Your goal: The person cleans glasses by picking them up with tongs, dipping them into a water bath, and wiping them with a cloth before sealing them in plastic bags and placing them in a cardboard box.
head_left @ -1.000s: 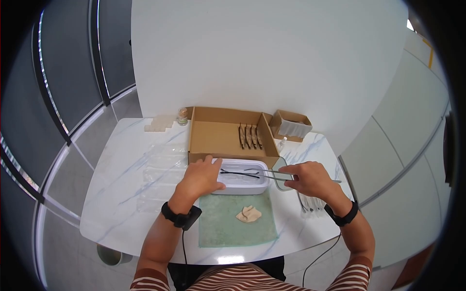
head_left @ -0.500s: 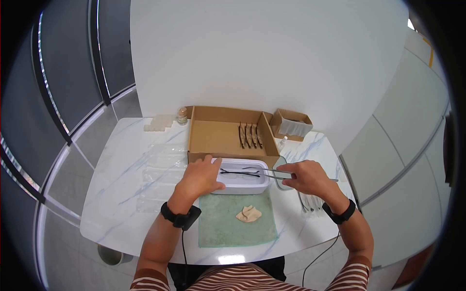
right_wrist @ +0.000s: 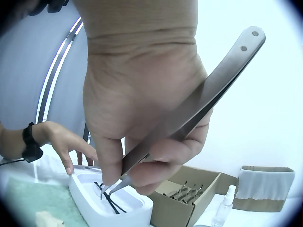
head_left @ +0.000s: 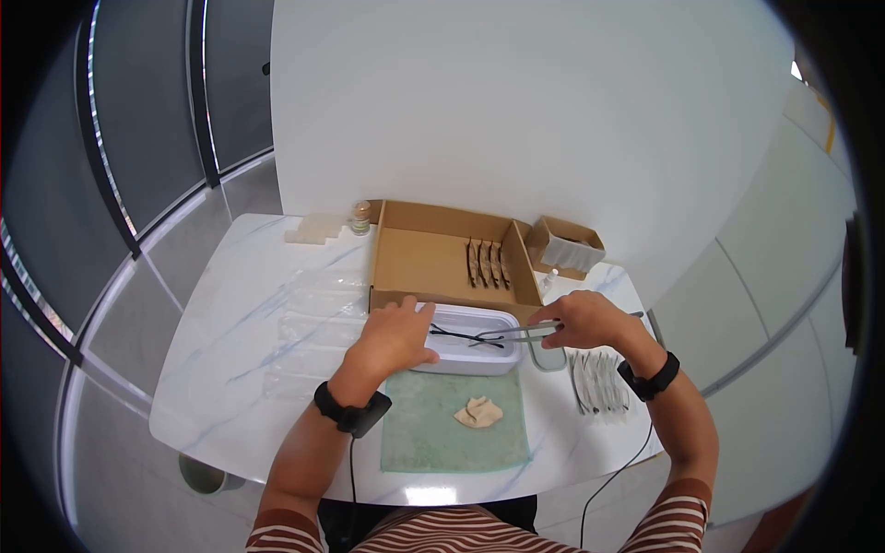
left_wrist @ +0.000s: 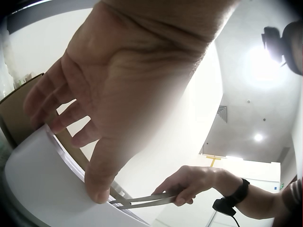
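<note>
A white oblong tub (head_left: 470, 366) stands before me, with two thin black rods (head_left: 454, 335), like eyeglass temples, lying crossed inside. My left hand (head_left: 395, 341) grips the tub's left end, fingers over the far rim and thumb at the near side (left_wrist: 97, 196). From the right, my right hand (head_left: 592, 323) holds long metal tweezers (right_wrist: 201, 101) between thumb and fingers. Their bent tips reach into the tub beside the crossed black rods (right_wrist: 112, 204); I cannot tell whether they pinch one.
Behind the tub is a cardboard box (head_left: 415, 263) with several dark strips (head_left: 487, 264). A green mat (head_left: 424, 442) with a beige cloth (head_left: 478, 413) lies in front. Bagged pieces (head_left: 599, 382) are at right, clear plastic sleeves (head_left: 313, 323) at left. A spray bottle (right_wrist: 224, 208) stands near a smaller box (head_left: 564, 247).
The head view has shifted slightly. The tweezers' tips have moved within the tub, and the black rods now cross at a wider angle. My left hand stays on the tub's left end.
</note>
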The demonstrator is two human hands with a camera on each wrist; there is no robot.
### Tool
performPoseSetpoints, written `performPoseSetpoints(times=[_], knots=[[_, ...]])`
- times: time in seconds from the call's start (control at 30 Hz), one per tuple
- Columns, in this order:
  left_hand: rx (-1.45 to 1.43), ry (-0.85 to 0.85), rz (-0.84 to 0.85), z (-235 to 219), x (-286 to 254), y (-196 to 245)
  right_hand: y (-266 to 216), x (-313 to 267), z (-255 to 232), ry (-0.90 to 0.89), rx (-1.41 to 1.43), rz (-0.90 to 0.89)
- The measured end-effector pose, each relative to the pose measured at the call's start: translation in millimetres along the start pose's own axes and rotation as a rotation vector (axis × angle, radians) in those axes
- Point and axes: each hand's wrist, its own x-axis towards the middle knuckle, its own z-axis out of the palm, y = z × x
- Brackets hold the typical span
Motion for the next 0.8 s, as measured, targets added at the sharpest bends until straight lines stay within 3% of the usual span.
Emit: performPoseSetpoints(times=[0.23, 0.4, 0.63, 0.8], knots=[[-0.005, 0.010, 0.015, 1, -1, -1, -13, 15, -6, -0.126, -0.015, 0.028], [0.000, -0.005, 0.006, 0, -1, 0, 6, 21, 12, -0.027, 0.034, -0.124], [-0.002, -0.001, 0.008, 1, -1, 0, 10, 9, 27, 0.052, 0.129, -0.099], [-0.014, -0.002, 0.007, -1, -2, 1, 10, -3, 8, 0.126, -0.041, -0.035]])
